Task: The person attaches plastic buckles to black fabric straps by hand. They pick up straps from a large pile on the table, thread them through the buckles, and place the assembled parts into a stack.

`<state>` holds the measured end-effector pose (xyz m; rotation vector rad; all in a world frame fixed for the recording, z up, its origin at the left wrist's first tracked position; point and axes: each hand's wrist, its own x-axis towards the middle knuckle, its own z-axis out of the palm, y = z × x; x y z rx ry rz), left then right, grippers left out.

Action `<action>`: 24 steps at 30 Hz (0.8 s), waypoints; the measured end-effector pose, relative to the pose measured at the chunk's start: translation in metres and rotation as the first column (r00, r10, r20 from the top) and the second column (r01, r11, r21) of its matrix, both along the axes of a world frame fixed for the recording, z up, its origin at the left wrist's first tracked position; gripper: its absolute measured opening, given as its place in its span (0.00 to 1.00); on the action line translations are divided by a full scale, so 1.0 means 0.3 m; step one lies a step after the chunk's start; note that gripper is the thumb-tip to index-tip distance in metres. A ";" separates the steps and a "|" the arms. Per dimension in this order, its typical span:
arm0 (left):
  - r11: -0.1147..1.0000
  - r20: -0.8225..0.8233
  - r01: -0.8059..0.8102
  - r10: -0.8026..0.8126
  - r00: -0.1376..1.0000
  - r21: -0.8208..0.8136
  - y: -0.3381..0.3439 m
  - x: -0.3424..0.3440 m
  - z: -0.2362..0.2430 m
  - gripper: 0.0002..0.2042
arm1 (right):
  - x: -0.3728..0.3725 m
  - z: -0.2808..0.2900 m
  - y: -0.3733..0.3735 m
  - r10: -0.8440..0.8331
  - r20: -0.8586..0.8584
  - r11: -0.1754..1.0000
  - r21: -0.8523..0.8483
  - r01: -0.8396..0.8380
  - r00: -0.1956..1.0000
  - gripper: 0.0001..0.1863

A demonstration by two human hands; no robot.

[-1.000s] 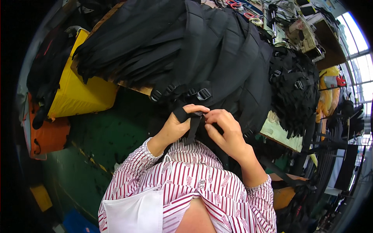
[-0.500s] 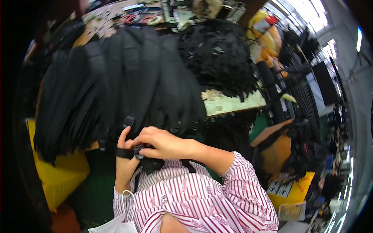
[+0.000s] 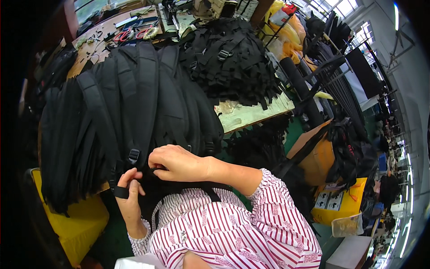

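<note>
My right hand [image 3: 177,163] is closed in a pinch on a black strap [image 3: 156,169], of which only a short dark end shows at the fingertips. Lower and to the left, my left hand [image 3: 130,193] has its fingers curled in, with a gap between the two hands. A black band [image 3: 120,192] lies across that hand's outer side; what its fingers hold, if anything, is hidden. Just above the left fingers, a black plastic buckle [image 3: 133,155] hangs against the heap of black padded shoulder straps [image 3: 143,89], which drapes over the table's near edge.
A pile of short black webbing pieces [image 3: 230,62] covers the table [image 3: 255,114] behind. Red-handled scissors [image 3: 123,36] lie among tools at the far left. A cardboard box [image 3: 316,157] and a yellow box [image 3: 336,206] stand at right. Yellow sheeting [image 3: 83,226] hangs below left.
My hands have drawn apart; the left has moved left and down. A black buckle between the right fingers earlier no longer shows there. The whole view has shifted and become sharper.
</note>
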<state>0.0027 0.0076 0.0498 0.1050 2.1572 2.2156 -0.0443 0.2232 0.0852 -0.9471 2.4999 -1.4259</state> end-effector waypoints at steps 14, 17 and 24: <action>0.927 0.211 0.231 -0.299 0.931 0.296 0.052 0.016 -0.036 0.11 | 0.006 0.032 0.015 0.000 -0.070 1.000 0.027 0.002 0.998 0.08; 0.946 0.233 0.198 -0.259 0.937 0.256 0.045 0.017 -0.046 0.12 | -0.033 0.026 0.079 -0.122 -0.387 0.986 0.059 0.157 0.914 0.07; 0.962 0.269 0.174 -0.228 0.936 0.210 0.050 0.008 -0.038 0.14 | -0.034 0.055 0.179 0.100 -0.524 0.831 0.511 0.218 0.846 0.16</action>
